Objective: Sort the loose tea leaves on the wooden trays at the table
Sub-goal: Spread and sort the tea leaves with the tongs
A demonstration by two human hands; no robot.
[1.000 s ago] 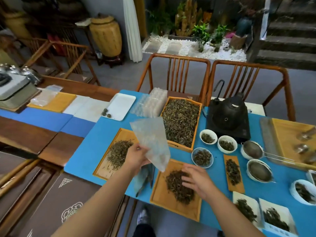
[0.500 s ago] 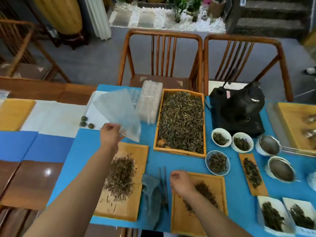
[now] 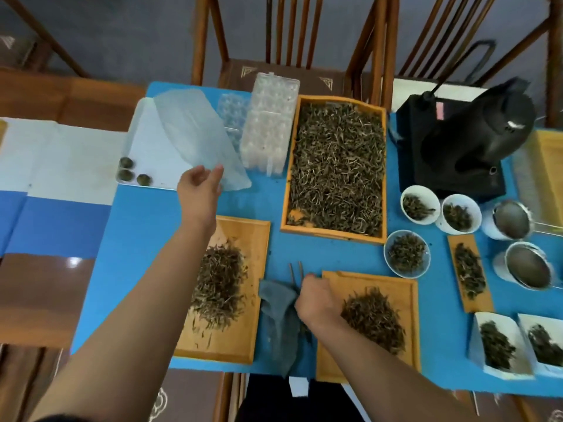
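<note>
Two flat wooden trays lie near me on the blue mat. The left tray [image 3: 248,239] holds a pile of pale tea leaves [image 3: 219,284]. The right tray [image 3: 399,287] holds a darker pile [image 3: 374,321]. Behind them, a deep wooden tray [image 3: 286,178] is full of leaves. My left hand [image 3: 199,190] reaches past the left tray and pinches the lower edge of a translucent plastic bag [image 3: 192,132] over a white tray [image 3: 143,123]. My right hand [image 3: 313,300] is curled at the right tray's left edge, beside tweezers [image 3: 295,271] and a grey cloth [image 3: 278,324]. Its palm is hidden.
A black kettle [image 3: 475,138] sits on a stove at the right. Near it are small bowls of leaves [image 3: 420,205], two strainers [image 3: 511,220], a narrow board [image 3: 469,269] and white boxes [image 3: 499,345]. Clear mould trays [image 3: 268,123] and three tea balls [image 3: 131,173] lie at the back left. Chairs stand behind.
My left hand carried the bag away from me, out over the white tray. My right hand slid off the dark pile to the tray's left edge. The view tilted down.
</note>
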